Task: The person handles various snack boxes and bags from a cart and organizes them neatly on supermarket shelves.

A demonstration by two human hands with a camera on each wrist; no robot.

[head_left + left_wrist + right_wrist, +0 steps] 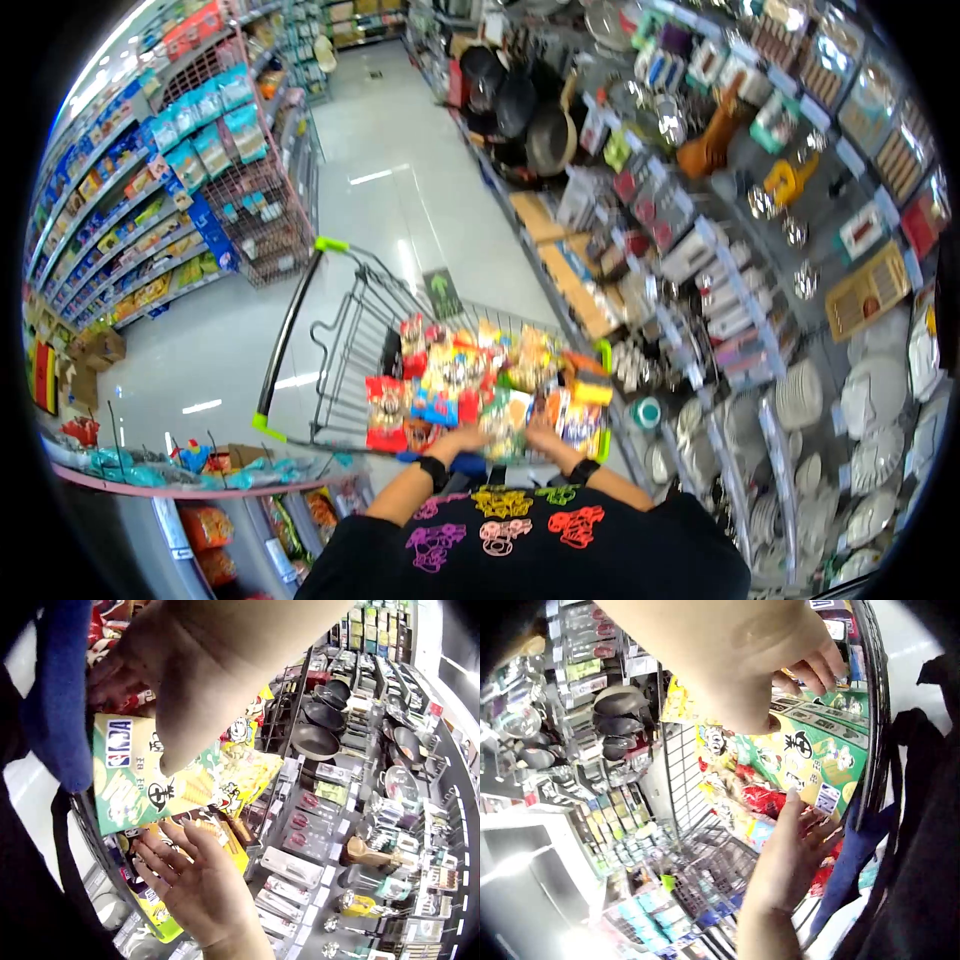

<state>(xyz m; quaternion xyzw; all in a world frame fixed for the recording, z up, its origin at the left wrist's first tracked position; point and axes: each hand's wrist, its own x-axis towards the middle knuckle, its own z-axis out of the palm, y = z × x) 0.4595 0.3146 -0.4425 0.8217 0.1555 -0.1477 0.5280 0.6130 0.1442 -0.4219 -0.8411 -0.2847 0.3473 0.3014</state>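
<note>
A green and cream snack box (135,776) with an NBA logo lies between my two hands on other packs in the shopping cart (335,400). My left hand (462,440) is at one end of the box. In the right wrist view its thumb (790,802) overlaps the printed face, the fingers extending past the edge. At the opposite end is my right hand (548,440). The left wrist view shows its palm and loosely spread fingers (169,851) with nothing gripped. Red bags (385,415) and yellow snack packs (535,350) surround the box.
Shelves of pans (550,140), utensils and white plates (798,395) run close along the right. A pink wire rack (265,220) and snack shelves stand left across the tiled aisle (400,190). Blue cloth (859,847) hangs at the cart's near side.
</note>
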